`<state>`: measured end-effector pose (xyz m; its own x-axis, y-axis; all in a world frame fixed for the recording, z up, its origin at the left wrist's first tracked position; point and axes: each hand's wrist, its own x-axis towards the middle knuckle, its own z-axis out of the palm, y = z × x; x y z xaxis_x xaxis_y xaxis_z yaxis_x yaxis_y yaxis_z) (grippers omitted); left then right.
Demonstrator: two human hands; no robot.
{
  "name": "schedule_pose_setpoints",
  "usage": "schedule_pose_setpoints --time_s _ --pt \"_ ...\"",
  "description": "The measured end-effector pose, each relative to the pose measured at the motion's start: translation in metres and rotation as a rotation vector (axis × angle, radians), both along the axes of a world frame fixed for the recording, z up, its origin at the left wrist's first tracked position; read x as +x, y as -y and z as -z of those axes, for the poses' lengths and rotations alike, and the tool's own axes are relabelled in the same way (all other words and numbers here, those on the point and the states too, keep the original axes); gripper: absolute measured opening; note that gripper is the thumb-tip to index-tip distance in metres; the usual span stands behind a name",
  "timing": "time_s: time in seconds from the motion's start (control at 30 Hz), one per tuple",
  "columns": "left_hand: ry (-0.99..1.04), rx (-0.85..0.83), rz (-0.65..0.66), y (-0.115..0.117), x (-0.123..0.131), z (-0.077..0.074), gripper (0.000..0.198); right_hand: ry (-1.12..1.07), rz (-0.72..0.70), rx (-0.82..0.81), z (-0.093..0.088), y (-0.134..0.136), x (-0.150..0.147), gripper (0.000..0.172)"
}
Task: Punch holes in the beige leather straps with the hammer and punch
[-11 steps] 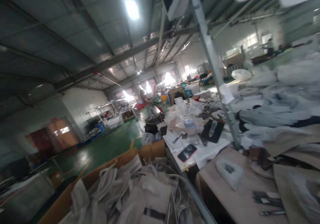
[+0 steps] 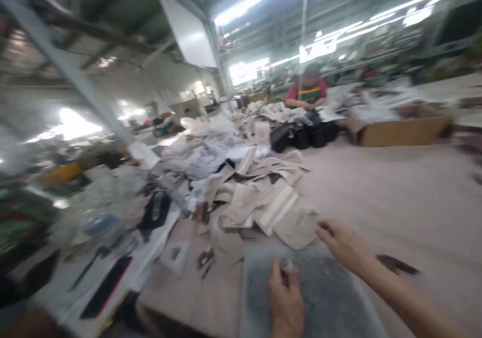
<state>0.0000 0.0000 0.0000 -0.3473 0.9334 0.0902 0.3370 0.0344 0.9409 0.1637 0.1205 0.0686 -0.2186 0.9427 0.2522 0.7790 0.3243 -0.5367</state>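
Left hand [image 2: 285,298] is pinching a small grey piece [image 2: 286,264] over the grey mat [image 2: 331,298]. Right hand [image 2: 344,245] is reaching, fingers loosely spread, twd beige pieces [image 2: 278,212]. Advise keeping the pinch firm.

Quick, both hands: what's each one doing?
Left hand: closed on a small object, over the grey mat.
Right hand: open, holding nothing, at pale pieces.

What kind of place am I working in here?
Probably a factory floor for sewn or leather goods: heaps of cut beige pieces cover a long worktable, black bags stand further along it, and another worker sits beyond under strip lights.
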Motion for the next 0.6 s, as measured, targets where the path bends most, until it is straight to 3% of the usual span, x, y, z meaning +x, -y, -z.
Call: schedule_pose_setpoints --time_s 0.07,0.17,0.23,0.33,0.4,0.47,0.53,0.6 --pt "0.066 0.010 -0.046 -0.004 0.021 0.014 0.049 0.018 0.119 -0.164 -0.003 -0.017 0.024 0.025" --pt "0.084 0.007 -0.106 -0.006 0.018 0.023 0.053 0.023 0.218 -0.194 -0.004 -0.052 0.026 0.035" --pt "0.066 0.003 -0.112 -0.005 0.011 0.022 0.052 0.030 0.213 -0.200 -0.003 -0.072 0.019 0.036" --pt "0.039 0.027 -0.121 -0.003 0.010 0.018 0.047 0.067 0.093 -0.183 -0.004 -0.086 0.007 0.035" --pt "0.028 0.030 -0.120 -0.004 0.012 0.016 0.044 0.107 -0.021 -0.156 -0.008 -0.085 0.001 0.039" --pt "0.014 0.027 -0.114 -0.005 0.014 0.014 0.042 0.157 -0.114 -0.126 -0.015 -0.076 -0.003 0.032" --pt "-0.003 0.033 -0.110 -0.005 0.014 0.012 0.039 0.209 -0.166 -0.088 -0.026 -0.063 -0.004 0.023" --pt "-0.024 0.038 -0.105 -0.005 0.013 0.010 0.036 0.261 -0.187 -0.052 -0.039 -0.049 -0.001 0.025"
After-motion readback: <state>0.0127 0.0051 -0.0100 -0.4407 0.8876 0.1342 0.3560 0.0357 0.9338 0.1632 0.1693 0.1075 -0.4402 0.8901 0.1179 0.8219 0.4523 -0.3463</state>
